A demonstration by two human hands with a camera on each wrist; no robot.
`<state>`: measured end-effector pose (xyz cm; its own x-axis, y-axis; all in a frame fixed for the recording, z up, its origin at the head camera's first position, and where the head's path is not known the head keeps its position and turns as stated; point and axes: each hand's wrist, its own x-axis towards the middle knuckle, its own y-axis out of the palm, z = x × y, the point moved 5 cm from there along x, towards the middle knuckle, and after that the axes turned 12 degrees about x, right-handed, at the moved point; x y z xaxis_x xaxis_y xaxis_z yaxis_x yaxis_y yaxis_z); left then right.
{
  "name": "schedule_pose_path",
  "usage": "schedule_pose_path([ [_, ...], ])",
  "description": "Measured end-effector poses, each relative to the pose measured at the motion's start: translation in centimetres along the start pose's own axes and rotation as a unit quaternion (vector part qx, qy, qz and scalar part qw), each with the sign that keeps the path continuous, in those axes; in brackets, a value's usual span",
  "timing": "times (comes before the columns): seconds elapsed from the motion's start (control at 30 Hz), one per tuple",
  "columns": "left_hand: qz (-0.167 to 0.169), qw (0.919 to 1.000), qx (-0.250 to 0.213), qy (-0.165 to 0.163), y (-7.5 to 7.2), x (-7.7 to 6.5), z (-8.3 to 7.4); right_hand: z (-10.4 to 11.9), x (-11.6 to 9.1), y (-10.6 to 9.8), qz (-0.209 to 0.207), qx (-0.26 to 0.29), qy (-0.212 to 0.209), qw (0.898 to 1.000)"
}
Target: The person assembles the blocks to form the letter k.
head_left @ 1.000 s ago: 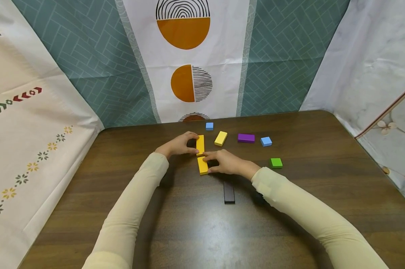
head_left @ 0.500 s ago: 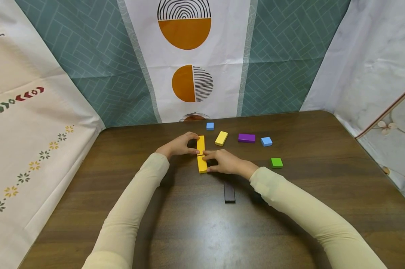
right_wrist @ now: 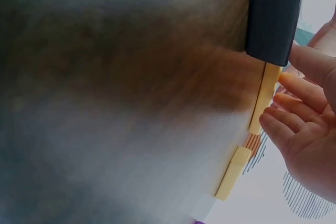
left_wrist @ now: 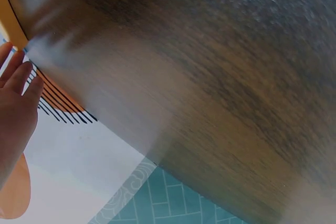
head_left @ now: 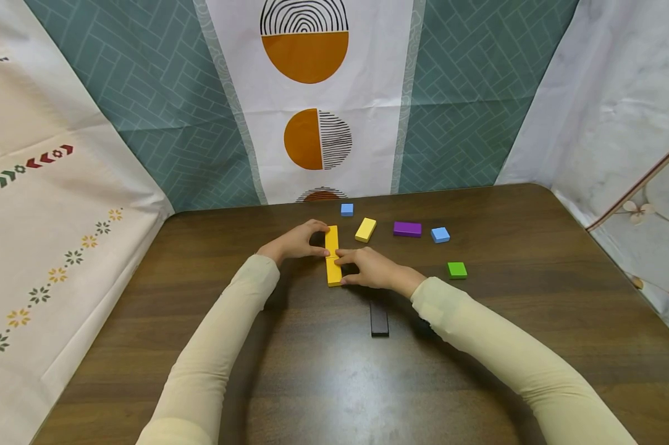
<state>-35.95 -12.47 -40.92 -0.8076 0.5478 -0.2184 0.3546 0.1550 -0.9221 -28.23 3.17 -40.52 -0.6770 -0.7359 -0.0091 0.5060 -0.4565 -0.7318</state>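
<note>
Holding the far gold block (head_left: 332, 241) between thumb and finger, the left hand (head_left: 297, 241) is near the right hand (head_left: 374, 269), which pinches the near gold block (head_left: 334, 275). Both blocks lie end to end, touching, on the brown table (head_left: 306, 352).

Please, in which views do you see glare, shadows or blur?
Head: white glare on the table, low centre, and shadow beside the left sleeve; left wrist: soft shadows near the fingers; right wrist: table grain blurred, yellow blocks sharper.
</note>
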Motion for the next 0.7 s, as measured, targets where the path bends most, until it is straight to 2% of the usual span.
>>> schedule_pose_path([
  [0.33,-0.003,1.0,-0.002,0.004,0.09,0.12,0.11,-0.12,0.06,0.05,-0.002,0.004,0.007,1.0],
  [0.7,-0.002,1.0,-0.006,-0.006,0.19,0.23,0.32,-0.08,0.17,0.02,-0.003,0.006,0.012,1.0],
])
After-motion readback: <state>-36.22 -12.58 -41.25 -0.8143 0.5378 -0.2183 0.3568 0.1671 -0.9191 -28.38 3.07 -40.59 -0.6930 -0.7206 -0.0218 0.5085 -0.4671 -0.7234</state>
